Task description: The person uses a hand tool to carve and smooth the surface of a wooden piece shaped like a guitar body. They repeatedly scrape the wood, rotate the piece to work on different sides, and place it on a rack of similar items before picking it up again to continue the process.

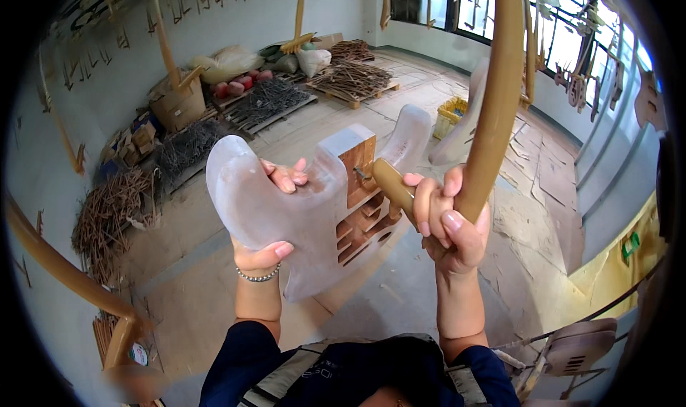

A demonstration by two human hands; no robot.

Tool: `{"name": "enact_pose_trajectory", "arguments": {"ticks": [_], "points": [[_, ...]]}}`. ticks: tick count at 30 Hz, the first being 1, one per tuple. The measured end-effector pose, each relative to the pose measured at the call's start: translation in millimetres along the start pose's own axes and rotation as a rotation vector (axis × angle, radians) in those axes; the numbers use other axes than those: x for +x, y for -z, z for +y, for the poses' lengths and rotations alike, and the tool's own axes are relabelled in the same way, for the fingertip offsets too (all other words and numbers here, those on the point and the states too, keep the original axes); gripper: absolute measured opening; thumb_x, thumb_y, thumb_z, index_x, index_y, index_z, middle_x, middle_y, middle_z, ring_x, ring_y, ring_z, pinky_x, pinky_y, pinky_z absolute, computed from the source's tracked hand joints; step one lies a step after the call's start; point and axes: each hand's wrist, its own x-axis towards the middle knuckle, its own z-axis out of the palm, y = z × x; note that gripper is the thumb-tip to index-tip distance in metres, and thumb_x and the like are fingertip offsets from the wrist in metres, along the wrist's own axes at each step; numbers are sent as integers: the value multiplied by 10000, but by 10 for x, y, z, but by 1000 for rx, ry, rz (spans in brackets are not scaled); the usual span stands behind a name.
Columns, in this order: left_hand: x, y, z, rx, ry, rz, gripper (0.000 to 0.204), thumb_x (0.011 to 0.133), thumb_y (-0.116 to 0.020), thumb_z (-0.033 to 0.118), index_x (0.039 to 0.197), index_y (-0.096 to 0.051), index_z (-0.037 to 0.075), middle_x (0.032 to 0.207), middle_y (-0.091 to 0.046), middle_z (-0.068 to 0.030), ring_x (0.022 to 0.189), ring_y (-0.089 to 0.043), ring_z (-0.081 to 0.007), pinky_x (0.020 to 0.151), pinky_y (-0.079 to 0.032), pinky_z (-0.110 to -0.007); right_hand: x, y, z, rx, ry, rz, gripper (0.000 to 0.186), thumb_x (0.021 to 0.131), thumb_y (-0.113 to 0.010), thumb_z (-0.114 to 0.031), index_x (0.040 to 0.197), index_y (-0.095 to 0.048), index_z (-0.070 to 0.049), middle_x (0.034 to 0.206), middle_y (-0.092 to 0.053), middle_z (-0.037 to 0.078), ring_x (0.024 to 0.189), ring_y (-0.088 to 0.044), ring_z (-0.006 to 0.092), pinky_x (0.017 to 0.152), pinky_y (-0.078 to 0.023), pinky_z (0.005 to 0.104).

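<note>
Left hand (pixel 259 255) clamps the pale guitar body (pixel 307 214), seemingly supporting its weight; right hand (pixel 449 225) grips the tan bar (pixel 494 100), likely steadying it.

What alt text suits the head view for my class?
A person's left hand holds a pale, unfinished electric guitar body while the right hand grips a tan hooked pole near the body's neck pocket. Heaps of thin rods lie near the wall.
</note>
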Motion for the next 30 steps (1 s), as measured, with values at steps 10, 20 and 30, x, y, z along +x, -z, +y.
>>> {"name": "enact_pose_trajectory", "arguments": {"ticks": [10,20,30], "points": [[372,-138,-399,-54,229,-83,918,480,-691,177,1305,-324,10,1121,-504,-150,1079,-474,-292,1039,-267,-440,25,246,30,-387,24,204,745,798,-639,-412,1288,-288,26,977,-539,69,868,-536,137,861,-423,315],[432,-175,-669,1069,-604,200,439,758,-618,184,1110,-438,-7,991,-505,-131,933,-502,-230,807,-437,-362,-2008,960,-175,-933,-276,622,394,903,-514,-216,1250,-418,-55,1194,-464,86,1141,-432,184,939,-375,357],[-2138,-4154,-1659,-243,417,-847,347,910,-425,169,1177,-476,-47,1106,-559,-189,1033,-542,-247,932,-390,-351,-5108,548,-1264,-892,-375,1575,272,933,-462,-228,1104,-539,-31,921,-608,69,864,-557,125,777,-442,254]]}}
